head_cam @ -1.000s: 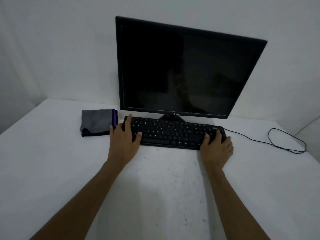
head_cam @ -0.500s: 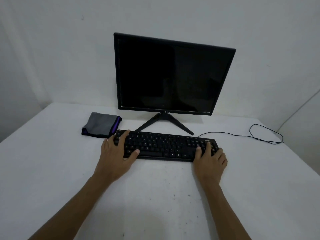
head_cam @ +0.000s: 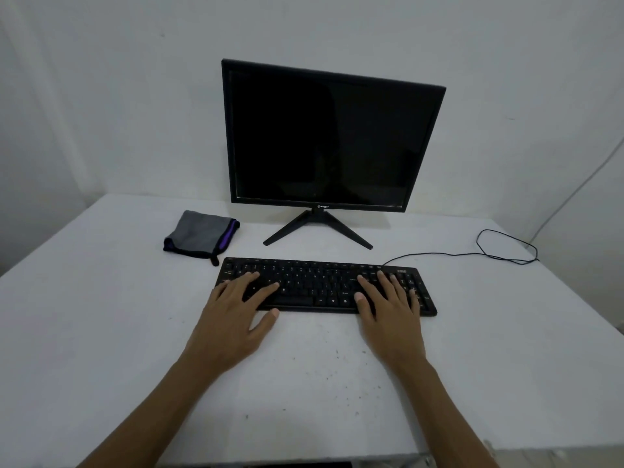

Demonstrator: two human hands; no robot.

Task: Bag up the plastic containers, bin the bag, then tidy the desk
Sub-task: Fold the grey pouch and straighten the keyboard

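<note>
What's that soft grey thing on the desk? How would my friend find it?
Start at the big black monitor standing on the white desk. Look left of its stand, just past the black keyboard's far left corner, for the folded grey cloth. It is the only soft thing there, and has a purple stripe on one edge.

Only the person's two forearms and hands are in view. The left hand [head_cam: 233, 319] and the right hand [head_cam: 391, 312] are bare, with no gloves, rings or watch to be seen. Both forearms are uncovered up to the frame's lower edge. The fingernails are short and plain.
</note>
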